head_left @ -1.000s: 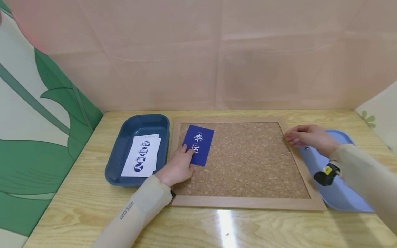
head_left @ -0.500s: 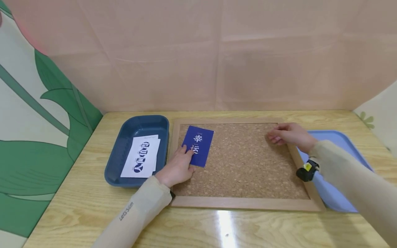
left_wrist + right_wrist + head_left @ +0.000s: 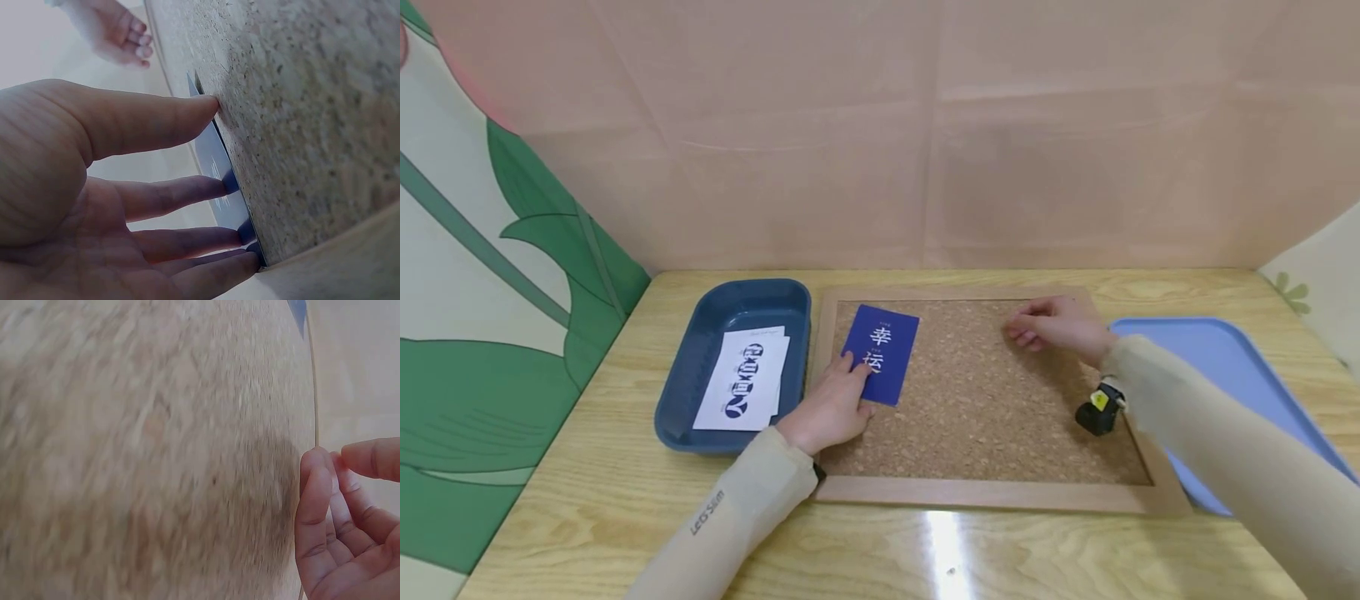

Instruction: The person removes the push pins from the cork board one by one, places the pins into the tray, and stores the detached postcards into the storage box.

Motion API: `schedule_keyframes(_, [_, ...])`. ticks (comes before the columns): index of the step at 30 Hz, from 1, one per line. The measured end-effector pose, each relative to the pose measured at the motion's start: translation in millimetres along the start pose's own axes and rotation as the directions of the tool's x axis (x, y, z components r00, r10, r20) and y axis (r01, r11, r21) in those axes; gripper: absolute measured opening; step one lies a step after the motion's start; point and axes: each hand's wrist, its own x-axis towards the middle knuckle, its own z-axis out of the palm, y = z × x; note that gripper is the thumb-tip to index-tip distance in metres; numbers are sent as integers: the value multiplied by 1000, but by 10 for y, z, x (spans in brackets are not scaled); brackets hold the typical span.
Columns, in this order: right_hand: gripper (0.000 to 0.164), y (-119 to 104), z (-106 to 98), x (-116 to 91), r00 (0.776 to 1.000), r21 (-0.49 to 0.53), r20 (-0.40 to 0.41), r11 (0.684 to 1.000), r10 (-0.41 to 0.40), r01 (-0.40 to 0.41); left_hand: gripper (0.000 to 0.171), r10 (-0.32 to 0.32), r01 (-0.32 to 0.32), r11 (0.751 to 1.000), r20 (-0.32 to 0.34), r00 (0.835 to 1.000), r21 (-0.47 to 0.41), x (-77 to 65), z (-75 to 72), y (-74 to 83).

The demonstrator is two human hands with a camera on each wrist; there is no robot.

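A blue card (image 3: 891, 325) with white Chinese characters lies on the left part of the wood-framed corkboard (image 3: 985, 417). My left hand (image 3: 831, 406) reaches over the card's lower left, its extended fingers resting on it. In the left wrist view, several fingertips (image 3: 231, 181) press on the card (image 3: 209, 156), with the thumb (image 3: 156, 122) apart from them at its near edge. My right hand (image 3: 1056, 325) is over the corkboard's upper right. In the right wrist view, its thumb (image 3: 375, 456) and fingertip meet in a pinch; what lies between is too small and covered to name.
Left of the board stands a dark blue tray (image 3: 670, 400) with white printed cards (image 3: 733, 408) inside. A light blue tray (image 3: 1217, 358) sits at the right, partly under the right forearm. A pink cloth (image 3: 925, 133) hangs behind the wooden table (image 3: 602, 492).
My right hand has moved left from the light blue tray's edge to over the corkboard, fingertips kept together. The left hand and blue card have stayed in place.
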Motion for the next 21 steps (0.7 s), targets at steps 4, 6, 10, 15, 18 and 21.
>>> schedule_keyframes(4, [36, -50, 60, 23, 999, 16, 36, 1000, 6, -7, 52, 3, -3, 1000, -1, 1000, 2, 1, 4, 2])
schedule_keyframes(6, [36, -63, 98, 38, 999, 30, 47, 999, 15, -16, 52, 10, -10, 1000, -4, 1000, 3, -2, 2, 2])
schedule_keyframes(10, [36, -90, 176, 68, 998, 42, 64, 999, 8, -11, 52, 16, -16, 1000, -4, 1000, -1, -6, 3, 3])
schedule_keyframes(15, [36, -145, 245, 96, 997, 37, 80, 999, -8, 5, 52, 13, -13, 1000, -5, 1000, 2, -6, 5, 7])
schedule_keyframes(18, [34, -164, 273, 111, 997, 36, 82, 999, -12, 9, 51, 12, -12, 1000, -6, 1000, 3, -6, 5, 15])
schedule_keyframes(21, [33, -181, 299, 119, 997, 45, 79, 999, -21, 18, 51, 12, -12, 1000, -7, 1000, -2, -3, 9, 22])
